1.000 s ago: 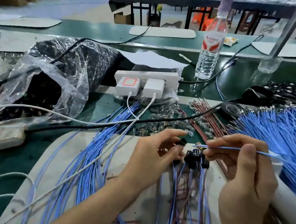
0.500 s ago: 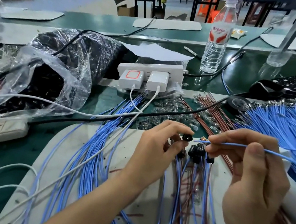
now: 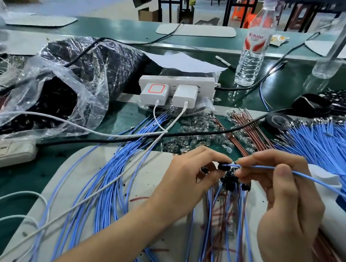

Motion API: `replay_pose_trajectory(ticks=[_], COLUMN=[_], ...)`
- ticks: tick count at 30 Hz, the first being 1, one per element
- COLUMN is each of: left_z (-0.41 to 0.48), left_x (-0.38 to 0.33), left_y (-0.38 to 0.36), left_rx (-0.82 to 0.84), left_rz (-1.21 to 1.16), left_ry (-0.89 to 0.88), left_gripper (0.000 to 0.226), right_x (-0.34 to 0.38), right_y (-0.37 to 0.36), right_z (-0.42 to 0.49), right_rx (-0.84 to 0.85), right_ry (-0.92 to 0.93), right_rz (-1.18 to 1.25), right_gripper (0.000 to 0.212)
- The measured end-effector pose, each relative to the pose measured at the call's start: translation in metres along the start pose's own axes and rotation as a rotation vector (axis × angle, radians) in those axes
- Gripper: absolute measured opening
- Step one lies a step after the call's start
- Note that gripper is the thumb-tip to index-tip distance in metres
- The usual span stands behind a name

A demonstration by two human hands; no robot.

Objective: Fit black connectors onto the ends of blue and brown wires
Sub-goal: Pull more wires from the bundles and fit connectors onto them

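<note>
Green bench [image 3: 18,176], centre of frame: my left hand [image 3: 186,176] pinches a black connector [image 3: 222,166]; my right hand [image 3: 286,200] pinches the blue wire [image 3: 259,167], its tip at the connector's mouth. Likely fault: I push off-axis, so the wire end bends or seats only halfway.

Blue wire [image 3: 306,177] tip at connector [image 3: 222,166]

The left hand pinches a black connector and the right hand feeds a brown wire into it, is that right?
Not quite: the head view shows the right hand holding a blue wire, not brown. The left hand does pinch the black connector.
</note>
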State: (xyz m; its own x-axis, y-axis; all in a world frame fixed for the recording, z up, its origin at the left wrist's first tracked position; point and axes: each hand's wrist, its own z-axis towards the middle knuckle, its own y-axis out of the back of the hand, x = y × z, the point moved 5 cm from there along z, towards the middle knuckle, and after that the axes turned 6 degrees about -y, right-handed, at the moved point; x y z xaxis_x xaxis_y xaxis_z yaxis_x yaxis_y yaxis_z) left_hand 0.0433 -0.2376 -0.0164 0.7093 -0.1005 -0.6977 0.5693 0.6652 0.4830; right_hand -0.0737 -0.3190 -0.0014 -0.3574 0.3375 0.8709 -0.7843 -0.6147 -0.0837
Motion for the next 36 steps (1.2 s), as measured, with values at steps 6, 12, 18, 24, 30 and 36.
replay_pose_trajectory(ticks=[6,12,18,24,30,36], left_z=[0.0,0.0,0.0,0.0,0.0,-0.001], left_x=[0.0,-0.002,-0.003,-0.005,-0.007,-0.005], left_y=[0.002,0.001,0.001,0.0,0.001,0.001], left_rx=[-0.009,0.009,0.007,-0.005,-0.048,-0.048], left_rz=[-0.004,-0.01,-0.004,0.085,-0.055,-0.076], left_ry=[-0.001,0.004,-0.009,-0.082,-0.004,-0.041], left_gripper=[0.022,0.023,0.026,0.028,0.026,0.016], right_x=[0.001,0.001,-0.001,-0.004,-0.015,-0.024], right_y=[0.0,0.001,0.001,-0.001,-0.001,-0.008], right_z=[0.0,0.0,0.001,0.002,0.007,0.006], right_rx=[0.001,-0.014,-0.008,0.021,0.063,0.128], right_ry=[-0.011,-0.026,-0.044,-0.061,-0.16,-0.257], right_rz=[-0.018,-0.012,-0.025,-0.089,-0.118,-0.144], right_gripper=[0.027,0.028,0.029,0.03,0.034,0.034])
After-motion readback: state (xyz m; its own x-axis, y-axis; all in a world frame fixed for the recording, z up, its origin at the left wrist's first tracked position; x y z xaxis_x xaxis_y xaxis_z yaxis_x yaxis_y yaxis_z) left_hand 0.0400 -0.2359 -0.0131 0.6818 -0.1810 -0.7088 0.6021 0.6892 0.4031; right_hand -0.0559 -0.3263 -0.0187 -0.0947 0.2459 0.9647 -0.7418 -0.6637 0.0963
